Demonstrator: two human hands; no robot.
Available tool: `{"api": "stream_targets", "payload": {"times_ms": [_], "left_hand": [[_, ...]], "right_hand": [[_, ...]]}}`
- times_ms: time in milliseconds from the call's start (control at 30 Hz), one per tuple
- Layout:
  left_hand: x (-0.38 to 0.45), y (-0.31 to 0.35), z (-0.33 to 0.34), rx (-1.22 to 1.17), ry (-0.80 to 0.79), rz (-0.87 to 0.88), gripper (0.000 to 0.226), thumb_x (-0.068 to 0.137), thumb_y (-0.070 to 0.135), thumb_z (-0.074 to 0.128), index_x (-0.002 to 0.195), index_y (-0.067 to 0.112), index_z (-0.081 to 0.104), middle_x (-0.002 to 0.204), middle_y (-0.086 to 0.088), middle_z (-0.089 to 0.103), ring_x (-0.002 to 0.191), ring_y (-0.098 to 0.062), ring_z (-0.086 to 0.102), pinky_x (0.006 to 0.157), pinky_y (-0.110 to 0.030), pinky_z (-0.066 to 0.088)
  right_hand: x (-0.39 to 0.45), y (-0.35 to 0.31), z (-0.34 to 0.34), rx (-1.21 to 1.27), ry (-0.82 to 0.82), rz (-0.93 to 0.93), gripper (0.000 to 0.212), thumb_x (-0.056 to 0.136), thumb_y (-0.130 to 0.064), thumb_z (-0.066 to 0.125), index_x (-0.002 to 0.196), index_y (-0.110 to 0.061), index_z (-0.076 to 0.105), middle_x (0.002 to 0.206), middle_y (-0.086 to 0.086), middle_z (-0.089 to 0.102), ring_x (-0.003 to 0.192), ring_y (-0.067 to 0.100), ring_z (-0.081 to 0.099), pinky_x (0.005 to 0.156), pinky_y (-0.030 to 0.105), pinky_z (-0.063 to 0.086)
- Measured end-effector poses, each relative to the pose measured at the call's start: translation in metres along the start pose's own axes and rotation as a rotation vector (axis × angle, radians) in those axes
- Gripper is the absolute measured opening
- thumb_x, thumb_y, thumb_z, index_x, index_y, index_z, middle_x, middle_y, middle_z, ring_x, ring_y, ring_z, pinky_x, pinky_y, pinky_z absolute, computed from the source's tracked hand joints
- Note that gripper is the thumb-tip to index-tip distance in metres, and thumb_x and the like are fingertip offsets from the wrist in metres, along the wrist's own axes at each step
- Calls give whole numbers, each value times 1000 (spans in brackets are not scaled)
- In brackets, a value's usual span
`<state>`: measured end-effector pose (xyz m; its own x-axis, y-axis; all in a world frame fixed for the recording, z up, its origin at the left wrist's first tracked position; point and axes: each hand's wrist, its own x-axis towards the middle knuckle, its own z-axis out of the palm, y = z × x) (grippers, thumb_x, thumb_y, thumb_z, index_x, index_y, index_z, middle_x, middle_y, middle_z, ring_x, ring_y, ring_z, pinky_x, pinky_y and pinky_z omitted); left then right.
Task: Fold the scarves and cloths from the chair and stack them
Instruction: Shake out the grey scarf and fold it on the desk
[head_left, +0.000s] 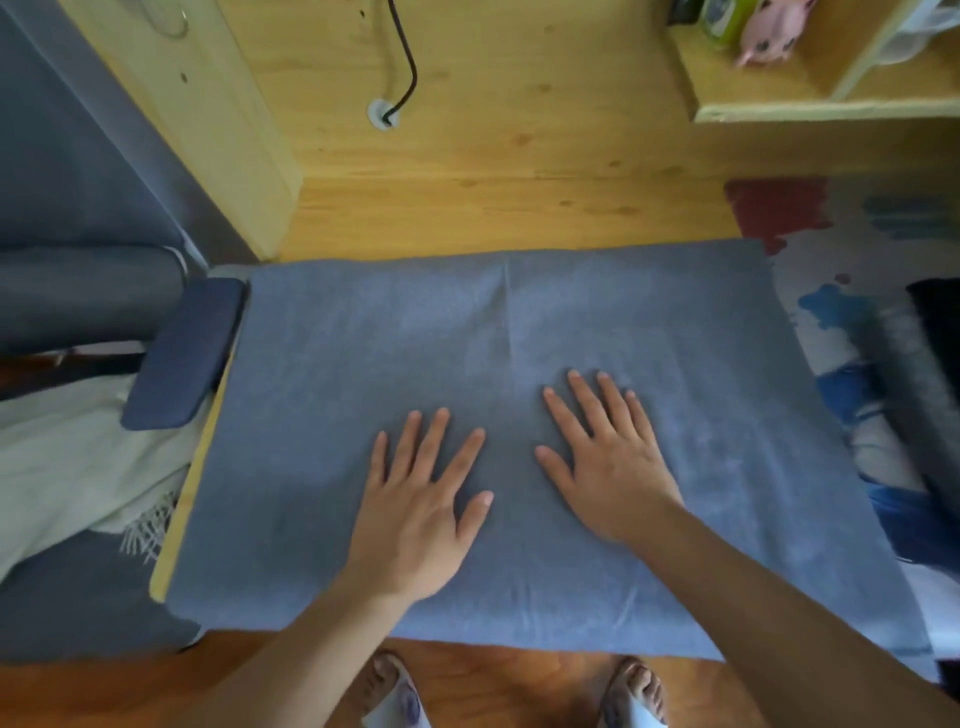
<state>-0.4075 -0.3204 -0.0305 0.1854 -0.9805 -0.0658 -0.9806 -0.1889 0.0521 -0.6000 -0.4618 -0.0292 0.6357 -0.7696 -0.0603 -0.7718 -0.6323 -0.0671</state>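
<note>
Now both hands are down flat on the cloth (519, 415), and nothing is being gripped. The left hand (421, 514) lies with fingers straight and spread, palm pressing the fabric; the right hand (608, 462) does the same just beside it, a touch farther from the person. Each grip is open, simply resting on the blue fabric.

The cloth is spread over the worktop (182, 509), covering it nearly edge to edge, with its near edge hanging over the front and a strip of bare wood showing only along the left edge. Its long axis runs left to right across the person, and a faint crease runs from the far edge down towards the middle. The hands sit near the centre, closer to the near edge, so each short end lies out to the side of its own hand: left end nearer the left hand, right end nearer the right.

Count them up: one blue cloth on the worktop, two hands on it, and one pale fringed scarf (72, 467) waiting on the chair (182, 353) off the left edge. Smoothing looks to be the step in hand; a fold end to end would likely follow.
</note>
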Motion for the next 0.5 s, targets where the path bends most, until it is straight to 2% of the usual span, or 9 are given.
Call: {"api": "stream_targets", "payload": {"times_ms": [133,267,333,367,433,500], "left_hand": [[-22,-66,6,17,-5,-255,68,102,63,18,161,30,29,167,-11,26,154,-36,22,123,-58,17],[-62,-137,-1,1,-108,-437,77,101,65,7,160,23,31,165,-17,29,150,-43,26,116,-66,26],[-66,-148,-14,13,-117,-523,81,99,68,4,159,24,34,165,-15,28,150,-45,24,116,-68,22],[-60,-143,-23,29,-84,-542,79,99,67,9,158,23,37,166,-16,27,152,-45,19,119,-68,17],[-28,-115,-39,20,22,-418,71,99,58,22,158,20,37,167,-16,21,156,-41,9,123,-60,7],[23,-74,-41,-33,86,-206,66,101,55,24,160,26,31,169,-13,16,157,-36,5,126,-53,6]], "right_hand": [[-1,8,6,-40,-40,48,73,98,-66,17,160,-29,16,168,4,14,155,31,9,125,51,13],[1,5,-1,-24,-101,67,74,97,-69,12,160,-31,5,169,2,5,155,28,0,125,50,6],[-1,2,-4,-18,-115,77,75,96,-70,12,160,-31,8,169,2,5,155,28,0,125,50,5],[-1,0,-7,1,-105,87,77,95,-69,15,160,-29,15,168,4,11,155,30,4,125,51,6],[10,-5,-13,42,-31,105,72,94,-63,25,151,-23,41,159,11,33,150,34,22,123,53,16],[32,-12,-17,77,83,57,59,96,-50,31,137,-17,57,147,13,48,141,36,36,119,54,27]]}}
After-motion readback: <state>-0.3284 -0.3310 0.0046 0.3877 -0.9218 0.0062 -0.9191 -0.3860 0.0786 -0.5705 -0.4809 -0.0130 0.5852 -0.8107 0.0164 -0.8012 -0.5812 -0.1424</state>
